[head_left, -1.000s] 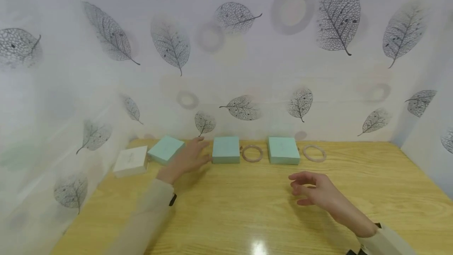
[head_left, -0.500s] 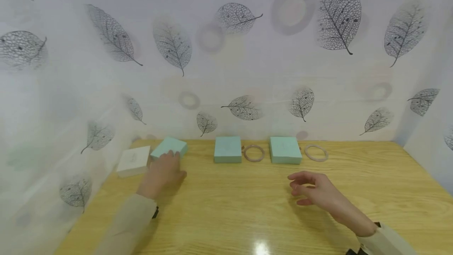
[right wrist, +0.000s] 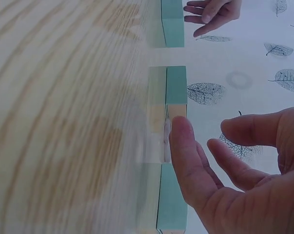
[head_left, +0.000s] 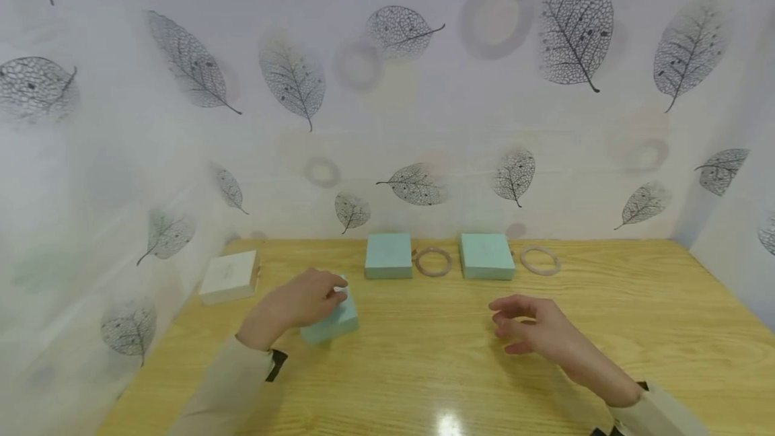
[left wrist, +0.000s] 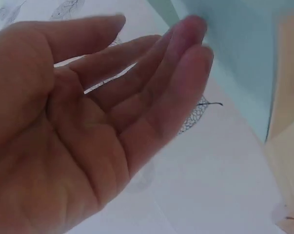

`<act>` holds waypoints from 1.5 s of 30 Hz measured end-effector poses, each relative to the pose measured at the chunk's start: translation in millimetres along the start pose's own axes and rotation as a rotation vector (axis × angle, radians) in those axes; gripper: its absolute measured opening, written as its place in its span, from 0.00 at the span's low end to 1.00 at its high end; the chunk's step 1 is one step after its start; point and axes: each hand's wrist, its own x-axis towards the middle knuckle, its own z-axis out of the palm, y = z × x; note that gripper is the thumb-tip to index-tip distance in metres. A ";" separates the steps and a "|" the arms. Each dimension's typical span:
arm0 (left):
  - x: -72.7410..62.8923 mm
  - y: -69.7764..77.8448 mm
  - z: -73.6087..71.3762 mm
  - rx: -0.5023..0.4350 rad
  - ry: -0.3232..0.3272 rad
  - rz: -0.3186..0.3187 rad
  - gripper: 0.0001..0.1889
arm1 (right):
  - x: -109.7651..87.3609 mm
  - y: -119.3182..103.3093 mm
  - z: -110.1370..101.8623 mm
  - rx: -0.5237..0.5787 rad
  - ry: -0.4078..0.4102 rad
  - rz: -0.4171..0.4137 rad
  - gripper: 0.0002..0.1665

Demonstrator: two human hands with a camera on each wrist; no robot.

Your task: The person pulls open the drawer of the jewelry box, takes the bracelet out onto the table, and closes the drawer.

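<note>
From the head, the left hand (head_left: 295,305) hovers over a turquoise box (head_left: 339,320) on the table (head_left: 412,369), while the right hand (head_left: 547,334) hangs free, loosely bent. The left wrist shows loose fingers near the box, gripping nothing. In the right wrist view, left fingertips sit beside its top, contact unclear.

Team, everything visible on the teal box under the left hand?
Teal box: pale blue-green, shallow, squarish, with smooth, matt faces, probably card. In the head view its top and near side show, with no opening visible there. It sits askew, nearer the person than the other teal boxes, over bare wood-grain table. The left hand covers its left and far parts, the fingers apparently touching it. Whether it lies flat or is slightly lifted, I can't tell.
</note>
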 end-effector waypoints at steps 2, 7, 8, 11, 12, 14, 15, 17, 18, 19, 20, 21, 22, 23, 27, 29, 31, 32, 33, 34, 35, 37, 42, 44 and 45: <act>-2.6 -1.0 0.1 0.020 0.002 -0.017 0.19 | -0.3 1.3 -0.5 -0.001 -0.005 -0.004 0.27; -10.1 -7.7 2.8 0.104 0.014 -0.095 0.25 | -0.5 2.2 -0.3 0.009 -0.016 -0.003 0.28; -11.1 -9.3 4.0 0.112 0.013 -0.108 0.26 | -0.8 2.5 -0.1 0.010 -0.018 -0.001 0.28; -11.8 -12.6 7.0 0.110 -0.001 -0.153 0.30 | -1.6 2.8 0.1 0.009 -0.017 0.004 0.28; -11.9 -12.9 7.7 0.099 -0.010 -0.170 0.31 | -1.9 3.0 0.1 0.009 -0.017 0.003 0.28; -12.7 -12.4 8.9 0.081 -0.030 -0.204 0.34 | -2.3 2.8 0.6 0.010 -0.019 0.003 0.28; -13.3 -11.8 9.5 0.070 -0.039 -0.222 0.34 | -2.3 2.4 0.9 0.012 -0.021 0.003 0.27; -14.8 -9.5 10.8 0.044 -0.060 -0.250 0.31 | -2.2 1.7 1.9 0.013 -0.026 0.001 0.27; -15.7 -7.9 11.4 0.029 -0.070 -0.265 0.28 | -2.1 1.3 2.5 0.013 -0.029 0.000 0.27; -16.4 -6.3 12.3 0.023 -0.077 -0.278 0.25 | -2.0 1.1 3.1 0.012 -0.030 -0.001 0.27; -17.1 -4.6 13.2 0.019 -0.080 -0.286 0.22 | -1.9 0.9 3.8 0.010 -0.031 -0.002 0.27; -17.7 -3.2 14.3 0.015 -0.082 -0.291 0.21 | -1.8 0.6 4.3 0.009 -0.030 -0.003 0.27; -18.1 -1.4 15.5 0.009 -0.085 -0.294 0.22 | -1.7 0.3 5.0 0.008 -0.029 -0.003 0.27; -18.6 0.3 16.9 0.006 -0.092 -0.294 0.23 | -1.7 0.0 5.5 0.007 -0.029 -0.003 0.26; -19.4 6.6 24.0 0.004 -0.104 -0.246 0.26 | -1.8 -0.4 7.5 0.006 -0.038 -0.001 0.26; -20.5 10.0 26.1 -0.002 -0.105 -0.221 0.26 | -1.9 -0.2 8.2 0.005 -0.045 0.000 0.27; -22.5 12.6 26.1 0.002 -0.095 -0.209 0.26 | -2.0 -0.2 8.8 0.005 -0.054 0.002 0.27; -23.7 13.6 24.8 0.014 -0.085 -0.205 0.25 | -1.9 -0.3 9.0 0.004 -0.058 0.001 0.27; -24.8 13.9 23.3 0.026 -0.072 -0.200 0.24 | -1.8 -0.4 9.3 0.003 -0.060 0.005 0.27; -25.6 13.9 21.6 0.040 -0.056 -0.190 0.23 | -1.6 -0.5 9.5 0.002 -0.064 0.004 0.27; -25.8 13.4 19.9 0.055 -0.037 -0.173 0.23 | -1.4 -0.5 9.7 0.002 -0.068 0.003 0.27; -23.8 10.7 17.7 0.057 -0.006 -0.112 0.29 | -1.0 -0.4 10.3 0.001 -0.069 0.002 0.26; -11.4 1.0 22.3 -0.032 -0.033 0.133 0.41 | 0.8 0.5 14.2 -0.005 -0.071 -0.005 0.25; -7.5 -1.1 26.2 -0.060 -0.058 0.198 0.38 | 1.8 0.5 16.6 -0.006 -0.084 -0.005 0.25; -6.3 -1.1 28.1 -0.061 -0.060 0.218 0.36 | 2.4 0.5 17.9 -0.006 -0.090 -0.004 0.25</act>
